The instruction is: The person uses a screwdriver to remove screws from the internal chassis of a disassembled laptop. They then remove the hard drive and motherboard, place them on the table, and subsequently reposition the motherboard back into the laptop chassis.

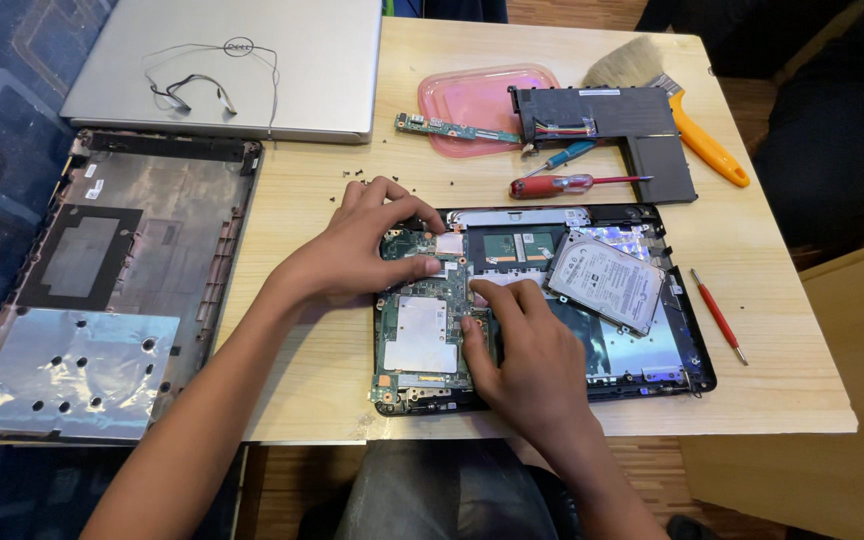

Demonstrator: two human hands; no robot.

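Left hand (377, 235) and right hand (522, 345) press fingertips apart on the green circuit board (422, 335) inside the black open laptop base (697, 375), clamping nothing. Advise even pressure, clear of the silver hard drive (607, 280) at right.

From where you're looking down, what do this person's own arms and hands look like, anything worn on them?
Both arms are bare right up to the picture's lower edge: no sleeves show. The left hand and right hand wear no gloves, and no rings, watch or wristband can be seen on them. The fingernails look short and unpainted. Below the table edge, grey trousers cover the lap.
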